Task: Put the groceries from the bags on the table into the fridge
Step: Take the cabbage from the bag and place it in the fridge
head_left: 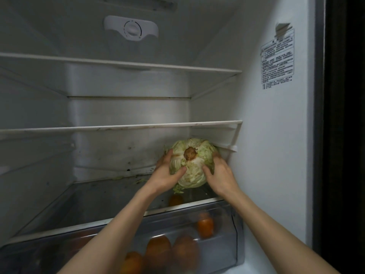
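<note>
A pale green cabbage (192, 165) with its brown stem end facing me is at the right end of the fridge's lowest glass shelf (110, 196), close to the right wall. My left hand (167, 175) grips its left side and my right hand (221, 175) grips its right side. Whether the cabbage rests on the shelf or is held just above it cannot be told. Both forearms reach in from the bottom of the view.
Two white-rimmed shelves (118, 127) above stand bare. Below the glass shelf a clear drawer (227, 234) holds several orange fruits (205, 226). Leaf scraps (138, 179) lie at the shelf's back. The fridge's right wall (276, 135) carries a label.
</note>
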`<state>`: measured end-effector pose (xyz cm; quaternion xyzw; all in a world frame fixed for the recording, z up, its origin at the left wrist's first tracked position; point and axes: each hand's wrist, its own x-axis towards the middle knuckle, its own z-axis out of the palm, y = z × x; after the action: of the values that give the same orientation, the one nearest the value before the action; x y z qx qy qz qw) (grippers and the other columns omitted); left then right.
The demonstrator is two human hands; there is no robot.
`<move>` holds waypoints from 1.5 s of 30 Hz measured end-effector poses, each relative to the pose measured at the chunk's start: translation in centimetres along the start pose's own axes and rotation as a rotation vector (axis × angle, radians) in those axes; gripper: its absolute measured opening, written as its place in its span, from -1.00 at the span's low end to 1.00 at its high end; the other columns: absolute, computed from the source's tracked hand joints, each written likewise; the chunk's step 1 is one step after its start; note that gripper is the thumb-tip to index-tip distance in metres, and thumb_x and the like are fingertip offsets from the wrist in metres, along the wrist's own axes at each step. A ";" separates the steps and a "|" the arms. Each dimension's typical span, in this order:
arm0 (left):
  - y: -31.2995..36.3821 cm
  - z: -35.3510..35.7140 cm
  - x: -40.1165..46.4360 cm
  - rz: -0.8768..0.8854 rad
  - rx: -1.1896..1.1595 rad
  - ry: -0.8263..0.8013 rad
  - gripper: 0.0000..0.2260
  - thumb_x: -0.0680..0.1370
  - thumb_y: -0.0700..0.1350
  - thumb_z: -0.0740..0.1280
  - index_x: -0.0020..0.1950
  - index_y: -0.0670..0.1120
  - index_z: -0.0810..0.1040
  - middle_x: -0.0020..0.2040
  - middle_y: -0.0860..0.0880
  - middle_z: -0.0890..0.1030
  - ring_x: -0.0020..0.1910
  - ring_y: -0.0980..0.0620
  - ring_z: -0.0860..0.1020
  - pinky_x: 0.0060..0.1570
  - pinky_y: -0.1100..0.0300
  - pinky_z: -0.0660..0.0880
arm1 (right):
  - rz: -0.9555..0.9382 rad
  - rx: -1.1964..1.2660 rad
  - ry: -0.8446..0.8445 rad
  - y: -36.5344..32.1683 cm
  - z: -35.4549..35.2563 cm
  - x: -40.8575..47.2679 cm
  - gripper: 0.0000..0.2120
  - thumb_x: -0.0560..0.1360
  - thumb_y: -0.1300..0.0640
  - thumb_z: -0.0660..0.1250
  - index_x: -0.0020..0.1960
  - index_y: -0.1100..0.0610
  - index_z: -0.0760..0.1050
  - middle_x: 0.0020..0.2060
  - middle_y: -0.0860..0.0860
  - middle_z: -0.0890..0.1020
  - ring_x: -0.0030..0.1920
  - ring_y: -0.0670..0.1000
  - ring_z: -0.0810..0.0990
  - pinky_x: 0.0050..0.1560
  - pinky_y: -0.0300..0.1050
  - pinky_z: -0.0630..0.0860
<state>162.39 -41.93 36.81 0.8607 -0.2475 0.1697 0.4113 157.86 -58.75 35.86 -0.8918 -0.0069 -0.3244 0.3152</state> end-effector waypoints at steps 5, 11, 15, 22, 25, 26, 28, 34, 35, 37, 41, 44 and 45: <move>0.9 -0.4 -2.1 0.058 0.214 0.026 -0.33 0.53 0.09 0.27 0.52 0.02 -0.02 0.52 -0.09 0.09 0.50 -0.07 0.02 0.45 0.04 0.08 | -0.082 -0.051 -0.015 -0.6 -0.5 -1.6 -0.43 0.57 0.03 0.17 0.48 0.21 0.07 0.46 0.17 0.19 0.45 0.15 0.19 0.43 -0.03 0.17; 3.0 -2.6 -8.7 0.071 0.608 0.166 -0.39 0.54 0.18 0.16 0.50 0.15 -0.06 0.53 -0.11 0.03 0.50 -0.08 -0.01 0.43 -0.13 0.03 | -0.255 -0.255 -0.042 -2.4 -2.3 -5.5 -0.39 0.57 -0.09 0.12 0.52 0.07 -0.01 0.52 0.08 0.05 0.51 0.05 0.02 0.48 0.13 0.00; 4.0 -3.1 -15.3 0.045 0.809 0.204 -0.41 0.56 0.17 0.11 0.51 0.15 -0.10 0.54 -0.07 -0.06 0.51 -0.06 -0.12 0.45 -0.13 -0.08 | -0.329 -0.301 -0.091 -2.8 -3.0 -10.4 -0.38 0.57 -0.11 0.12 0.52 0.04 -0.05 0.53 0.05 0.00 0.52 0.03 -0.05 0.47 0.14 -0.07; 6.1 -1.3 -30.6 -0.193 0.863 0.184 -0.44 0.58 0.14 0.09 0.51 0.13 -0.08 0.55 -0.07 -0.08 0.51 -0.09 -0.15 0.44 -0.16 -0.09 | -0.413 -0.245 -0.338 -2.2 -3.9 -23.0 -0.38 0.57 -0.16 0.06 0.53 0.00 -0.09 0.53 0.03 -0.06 0.52 0.03 -0.11 0.47 0.10 -0.14; 6.8 -1.2 -36.6 -0.314 0.851 0.148 -0.45 0.59 0.16 0.07 0.51 0.14 -0.10 0.55 -0.05 -0.11 0.51 -0.08 -0.18 0.44 -0.14 -0.13 | -0.438 -0.191 -0.447 -2.8 -4.3 -28.1 -0.37 0.58 -0.16 0.05 0.53 -0.03 -0.13 0.53 0.02 -0.10 0.52 0.03 -0.15 0.47 0.09 -0.18; 7.1 -1.4 -38.5 -0.339 0.846 0.143 -0.45 0.59 0.16 0.06 0.51 0.14 -0.10 0.55 -0.05 -0.11 0.51 -0.07 -0.19 0.44 -0.12 -0.13 | -0.458 -0.186 -0.475 -3.3 -4.4 -29.6 -0.37 0.58 -0.17 0.04 0.53 -0.03 -0.15 0.53 0.02 -0.12 0.52 0.03 -0.16 0.47 0.08 -0.19; 7.9 -1.7 -42.4 -0.364 0.836 0.152 -0.45 0.59 0.15 0.07 0.51 0.13 -0.07 0.55 -0.04 -0.08 0.51 -0.06 -0.15 0.44 -0.10 -0.13 | -0.496 -0.168 -0.528 -4.4 -4.6 -32.9 -0.37 0.58 -0.16 0.05 0.53 -0.03 -0.16 0.53 0.01 -0.13 0.52 0.02 -0.18 0.48 0.07 -0.20; 8.8 -1.9 -55.9 -0.502 0.826 0.141 -0.39 0.47 0.27 -0.15 0.51 0.14 -0.01 0.54 -0.03 0.01 0.51 -0.03 -0.18 0.44 -0.10 -0.15 | -0.607 -0.115 -0.685 -8.1 -4.0 -43.3 -0.38 0.59 -0.12 0.06 0.52 -0.02 -0.15 0.53 0.02 -0.11 0.52 0.01 -0.16 0.49 0.05 -0.20; 8.7 -2.1 -58.4 -0.547 0.829 0.122 -0.37 0.43 0.28 -0.20 0.50 0.15 -0.02 0.54 -0.01 0.00 0.51 -0.04 -0.18 0.43 -0.09 -0.17 | -0.621 -0.101 -0.715 -8.9 -3.7 -45.3 -0.38 0.59 -0.11 0.07 0.52 -0.01 -0.14 0.53 0.02 -0.10 0.52 0.01 -0.16 0.48 0.05 -0.20; 8.7 -2.9 -63.6 -0.642 0.819 0.113 -0.33 0.40 0.29 -0.26 0.50 0.16 -0.04 0.54 0.01 -0.04 0.51 -0.04 -0.19 0.43 -0.09 -0.17 | -0.653 -0.073 -0.776 -10.9 -3.1 -49.3 -0.38 0.59 -0.10 0.08 0.52 -0.01 -0.14 0.53 0.03 -0.09 0.52 0.02 -0.16 0.48 0.05 -0.20; 9.4 -6.8 -74.5 -0.782 0.825 0.156 -0.33 0.41 0.29 -0.27 0.50 0.14 0.01 0.54 0.00 0.00 0.51 -0.06 -0.16 0.43 -0.11 -0.15 | -0.758 -0.003 -0.897 -16.7 -1.5 -58.0 -0.41 0.59 -0.09 0.07 0.52 -0.01 -0.11 0.53 0.02 -0.07 0.52 0.03 -0.15 0.48 0.07 -0.20; 10.5 -10.8 -83.1 -0.889 0.857 0.185 -0.34 0.42 0.29 -0.24 0.50 0.14 0.01 0.54 0.00 0.01 0.51 -0.07 -0.15 0.43 -0.12 -0.13 | -0.825 0.060 -0.939 -22.3 -0.6 -65.2 -0.41 0.59 -0.12 0.06 0.53 -0.01 -0.09 0.53 0.01 -0.05 0.52 0.04 -0.12 0.47 0.07 -0.17; 11.0 -12.3 -85.9 -0.921 0.864 0.211 -0.36 0.44 0.29 -0.21 0.50 0.14 0.03 0.54 -0.01 0.03 0.52 -0.07 -0.14 0.43 -0.13 -0.12 | -0.845 0.088 -0.954 -24.3 -0.4 -67.6 -0.41 0.59 -0.13 0.06 0.53 -0.02 -0.09 0.53 0.01 -0.04 0.52 0.04 -0.12 0.47 0.07 -0.16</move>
<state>84.65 -13.58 8.53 0.9457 0.2803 0.1438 0.0803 99.00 -26.47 10.20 -0.8448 -0.5108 0.0125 0.1588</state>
